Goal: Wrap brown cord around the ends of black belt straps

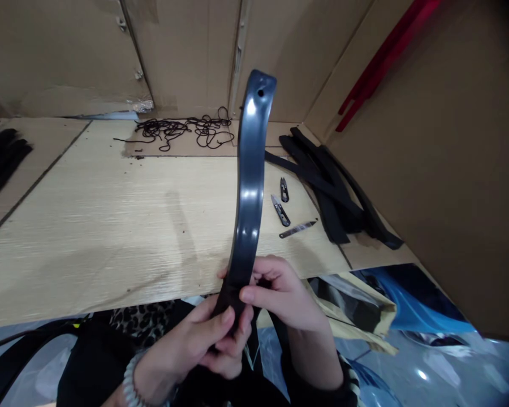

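A long, curved, glossy black strap (249,186) stands upright in front of me, with a small hole near its top end. My left hand (195,345) grips its lower end from below, fingers wrapped round it. My right hand (280,294) pinches the same lower end from the right, thumb and fingers closed on it. Both hands are held just in front of the near edge of the pale wooden table (110,226).
Small thread snips (284,190), a second pair (280,210) and a thin metal blade (297,229) lie on the table to the right. A pile of black straps (335,192) sits at the far right, tangled black cord (182,130) at the back, cardboard walls around.
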A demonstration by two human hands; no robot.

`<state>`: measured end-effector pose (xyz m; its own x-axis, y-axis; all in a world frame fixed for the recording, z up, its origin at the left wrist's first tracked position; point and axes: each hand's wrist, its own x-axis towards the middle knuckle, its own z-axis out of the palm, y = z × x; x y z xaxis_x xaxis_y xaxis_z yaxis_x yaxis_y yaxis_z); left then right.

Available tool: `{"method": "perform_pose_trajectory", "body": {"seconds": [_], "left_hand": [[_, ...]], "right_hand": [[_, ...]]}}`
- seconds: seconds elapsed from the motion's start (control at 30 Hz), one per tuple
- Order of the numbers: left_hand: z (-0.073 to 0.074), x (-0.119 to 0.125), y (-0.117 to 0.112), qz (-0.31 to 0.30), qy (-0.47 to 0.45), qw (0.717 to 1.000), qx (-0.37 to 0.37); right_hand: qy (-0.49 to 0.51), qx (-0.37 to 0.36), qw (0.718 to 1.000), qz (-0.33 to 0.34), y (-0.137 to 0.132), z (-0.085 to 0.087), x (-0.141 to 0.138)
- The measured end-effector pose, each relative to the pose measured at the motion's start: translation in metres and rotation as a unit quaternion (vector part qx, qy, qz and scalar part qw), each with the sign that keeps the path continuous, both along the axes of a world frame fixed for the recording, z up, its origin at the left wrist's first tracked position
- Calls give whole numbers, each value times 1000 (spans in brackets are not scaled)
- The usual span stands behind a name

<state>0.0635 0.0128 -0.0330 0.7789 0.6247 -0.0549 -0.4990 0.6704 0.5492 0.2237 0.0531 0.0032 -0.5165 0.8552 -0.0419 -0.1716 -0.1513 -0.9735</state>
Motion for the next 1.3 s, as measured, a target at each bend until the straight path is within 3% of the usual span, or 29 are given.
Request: {"method": "perform_pose_trajectory", "body": {"seconds": [0.17,0.3,0.43,0.53,0.77,0.97,1.13,1.23,1.3], "left_hand": [[-3,-5,2,-122,-137,982,-52],[-2,-7,-1,-148,-198,962,-115],[-1,-7,0,-125,-180,968,-120],[0,-5,1,-73,-137,983,-101],[1,-7,-2,-28,-113,989,-93],[4,-4,1,-63,-103,988,-100],[-1,-5,4,-71,-87,990,-83],[-2,-6,6,-76,-80,992,-64],[0,-5,7,-68,-66,993,-70]], "right_hand": [[19,1,999,48,3,-10,4],[1,34,999,32,6,-16,4],[-48,117,992,11,5,-7,7],[-120,171,976,-57,-1,6,9],[-196,223,949,-108,-13,18,8],[-181,174,962,-110,-12,16,10],[-77,103,991,-30,1,4,9],[-27,99,994,24,7,-2,7],[-20,93,995,23,9,-5,5]]}}
